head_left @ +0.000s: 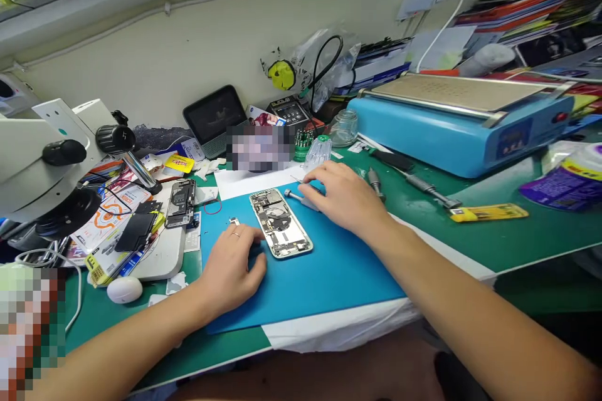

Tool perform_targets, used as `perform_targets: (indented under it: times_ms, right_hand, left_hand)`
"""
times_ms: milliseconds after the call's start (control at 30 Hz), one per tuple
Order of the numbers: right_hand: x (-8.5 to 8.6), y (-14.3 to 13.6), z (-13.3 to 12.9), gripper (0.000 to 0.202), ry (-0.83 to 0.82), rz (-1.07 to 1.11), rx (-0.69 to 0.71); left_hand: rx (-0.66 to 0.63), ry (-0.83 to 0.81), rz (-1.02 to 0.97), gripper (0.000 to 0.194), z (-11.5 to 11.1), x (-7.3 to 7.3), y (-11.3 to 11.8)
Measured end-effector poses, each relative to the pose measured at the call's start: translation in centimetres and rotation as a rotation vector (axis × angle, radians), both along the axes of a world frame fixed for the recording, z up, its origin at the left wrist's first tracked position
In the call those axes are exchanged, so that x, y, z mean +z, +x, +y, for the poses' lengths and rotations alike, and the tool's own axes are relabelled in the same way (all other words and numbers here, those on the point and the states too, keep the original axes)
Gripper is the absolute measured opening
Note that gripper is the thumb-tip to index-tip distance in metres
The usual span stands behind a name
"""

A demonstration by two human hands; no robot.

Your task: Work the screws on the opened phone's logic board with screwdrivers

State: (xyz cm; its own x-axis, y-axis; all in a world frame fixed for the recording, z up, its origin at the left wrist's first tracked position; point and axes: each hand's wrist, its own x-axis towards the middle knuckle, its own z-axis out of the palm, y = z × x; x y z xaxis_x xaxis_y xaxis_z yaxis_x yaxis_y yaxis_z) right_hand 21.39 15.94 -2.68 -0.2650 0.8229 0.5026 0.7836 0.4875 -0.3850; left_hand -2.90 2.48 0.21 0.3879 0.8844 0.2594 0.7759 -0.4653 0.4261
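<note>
An opened phone (282, 223), its inner parts showing, lies on the blue mat (348, 276). My left hand (234, 263) rests on the mat at the phone's left edge, with fingers curled beside a small metal part; whether it pinches anything is hidden. Right of the phone's top end is my right hand (341, 197), its fingers bent over a slim grey tool (301, 198) that lies partly under them. A thin pointed tip shows by its fingertips, but the grip itself is too small to tell. Another opened phone (181, 203) lies left of the mat.
A microscope (51, 163) stands at the left, beside parts and packets. At the back are a green bit holder (303, 145), a glass jar (345, 128) and a clear cup. A blue heating plate machine (437, 131) and a screwdriver (423, 187) are at the right.
</note>
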Motion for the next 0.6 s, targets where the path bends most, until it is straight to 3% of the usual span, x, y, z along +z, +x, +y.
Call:
perform_targets:
  times_ms: [267,500,600]
  right_hand:
    - [-0.4,-0.4,-0.3,0.02,-0.019,-0.026,0.074]
    - [1.0,-0.9,-1.3,0.015,0.004,0.187,0.033]
    - [1.6,-1.0,-1.8,0.03,0.016,0.298,0.029]
  left_hand:
    - [0.012,-0.032,-0.035,0.016,0.0,0.0,0.1]
    - [0.018,-0.05,-0.052,0.014,0.1,0.3,0.2]
    - [0.024,-0.056,-0.06,0.015,0.1,0.3,0.2]
